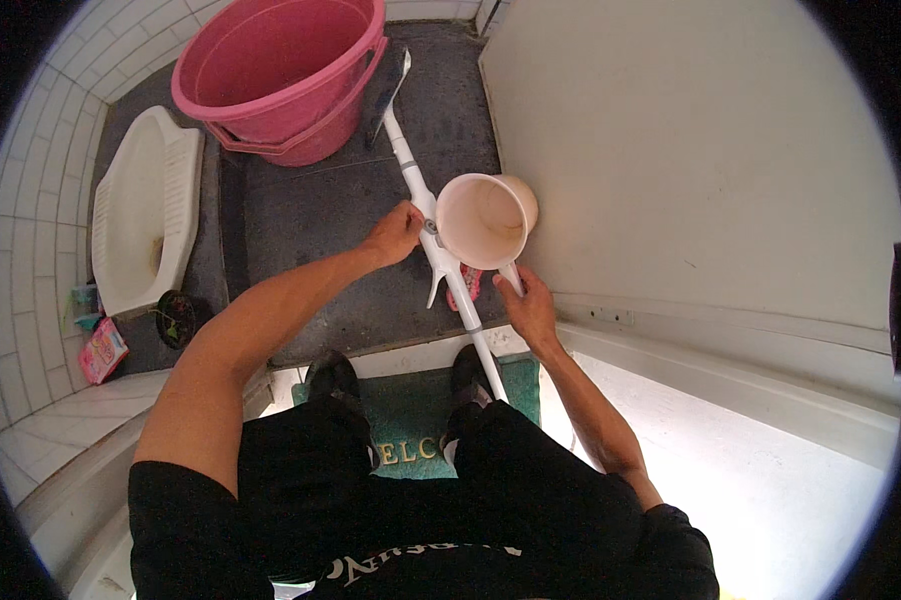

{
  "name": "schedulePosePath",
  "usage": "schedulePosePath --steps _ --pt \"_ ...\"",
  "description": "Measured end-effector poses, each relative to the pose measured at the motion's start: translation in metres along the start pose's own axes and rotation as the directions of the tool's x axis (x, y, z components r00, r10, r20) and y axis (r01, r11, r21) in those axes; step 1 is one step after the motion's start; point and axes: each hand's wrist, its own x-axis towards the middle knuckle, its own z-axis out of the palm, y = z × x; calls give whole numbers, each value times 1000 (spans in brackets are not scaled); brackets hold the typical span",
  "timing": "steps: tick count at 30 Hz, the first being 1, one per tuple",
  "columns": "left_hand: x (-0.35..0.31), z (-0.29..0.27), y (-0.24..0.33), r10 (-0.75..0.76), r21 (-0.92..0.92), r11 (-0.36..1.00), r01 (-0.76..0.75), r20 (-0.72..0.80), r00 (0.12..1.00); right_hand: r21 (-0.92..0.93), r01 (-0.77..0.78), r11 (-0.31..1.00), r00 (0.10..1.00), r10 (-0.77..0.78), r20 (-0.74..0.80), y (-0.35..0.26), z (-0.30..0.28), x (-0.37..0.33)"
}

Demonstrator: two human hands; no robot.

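Observation:
My left hand (395,233) grips the white pole of a long-handled wiper (440,250), whose dark blade (388,92) rests on the dark floor beside the bucket. My right hand (528,308) holds the handle of a pale pink plastic dipper (483,220), its open mouth facing up toward me, right next to the pole. A small pink item (467,285) shows just under the dipper by the pole.
A large pink bucket (280,70) stands at the back. A white squat toilet pan (145,215) lies left, with a drain (175,318) and small packets (100,348) near it. A white door (690,150) is on the right. My feet stand on a green doormat (415,405).

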Motion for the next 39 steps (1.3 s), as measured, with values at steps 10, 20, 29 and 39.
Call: schedulePosePath --steps 10,20,29,39 --pt "1 1 -4 11 -13 1000 -11 -9 1000 -72 13 997 1000 -14 -11 -4 1 0" --pt "2 2 -8 32 -31 999 -33 -13 999 -23 18 1000 1000 -18 -10 0 4 1" --pt "3 2 -10 64 -29 998 -64 -15 998 -37 21 999 999 -22 -31 -8 3 -1" --pt "3 3 -4 25 -18 1000 -25 -2 1000 3 26 1000 999 -26 -38 -1 4 0"
